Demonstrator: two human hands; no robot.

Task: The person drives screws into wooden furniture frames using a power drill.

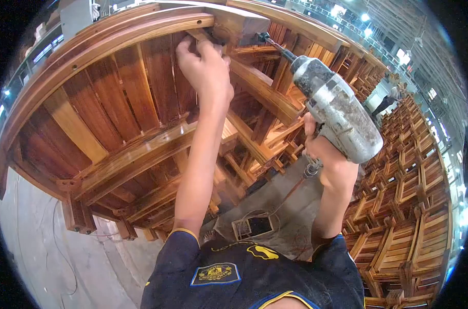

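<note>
My right hand [321,136] is wrapped round the handle of a worn grey power driver [339,105]. The driver's long bit points up and left, its tip at the end of a wooden block [239,26]. My left hand [208,64] is raised at the underside of the slatted wooden piece [120,92], just below that block. Its fingers are bent near the joint of the curved rail, and what they hold, if anything, is too small to make out. One slat of the piece is paler than the others.
Stacked slatted wooden furniture [403,206] fills the right side. More wooden frames lie behind the driver. A cable or hose and a dark rectangular object [259,225] are on the grey floor [43,232]. A person [388,100] stands far off at the upper right.
</note>
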